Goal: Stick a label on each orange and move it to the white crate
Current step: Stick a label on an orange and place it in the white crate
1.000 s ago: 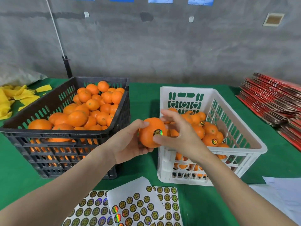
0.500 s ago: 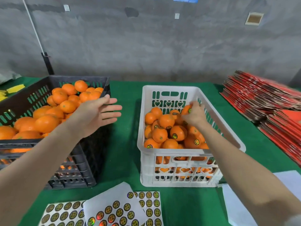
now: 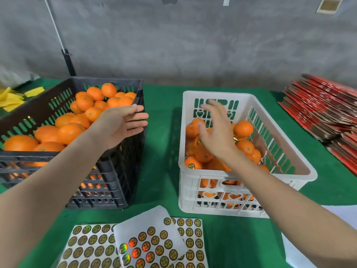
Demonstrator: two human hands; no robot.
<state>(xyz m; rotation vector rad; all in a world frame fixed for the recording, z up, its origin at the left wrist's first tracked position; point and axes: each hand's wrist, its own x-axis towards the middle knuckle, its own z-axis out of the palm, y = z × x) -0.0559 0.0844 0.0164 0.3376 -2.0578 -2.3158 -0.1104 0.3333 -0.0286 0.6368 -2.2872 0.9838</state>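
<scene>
Hovering right hand over white crate, fingers spread, left hand flat

Labelled oranges in the white crate, bare ones and label sheets outside it

The white crate, slotted with heart cut-outs, stands upright and holds a heap of labelled oranges, piled toward its left side; several show a round shiny label. To its left, the unlabelled oranges fill a black crate. In front of it, overlapping label sheets lie flat, one with a curled corner.
</scene>
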